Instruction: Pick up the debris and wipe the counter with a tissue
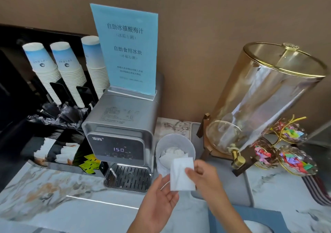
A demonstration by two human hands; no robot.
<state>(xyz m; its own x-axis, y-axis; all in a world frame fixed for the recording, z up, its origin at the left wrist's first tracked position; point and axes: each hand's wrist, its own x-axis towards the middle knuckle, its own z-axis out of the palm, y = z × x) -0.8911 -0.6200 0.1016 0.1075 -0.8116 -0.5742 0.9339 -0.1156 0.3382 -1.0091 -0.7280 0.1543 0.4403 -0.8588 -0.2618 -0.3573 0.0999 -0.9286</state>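
Note:
A folded white tissue (181, 174) is held up over the marbled counter (53, 188), just in front of a small grey bin (174, 143). My right hand (206, 177) pinches its right edge between thumb and fingers. My left hand (159, 197) is under it, palm up, fingers touching its lower left corner. The bin holds crumpled white paper (172, 152). I see no loose debris on the bare counter.
A silver water dispenser (121, 137) with a blue sign (125, 48) on top stands left of the bin. Stacked paper cups (71, 71) fill a black rack at far left. A glass drink dispenser (265, 96) on a tray and candy dishes (295, 163) stand right.

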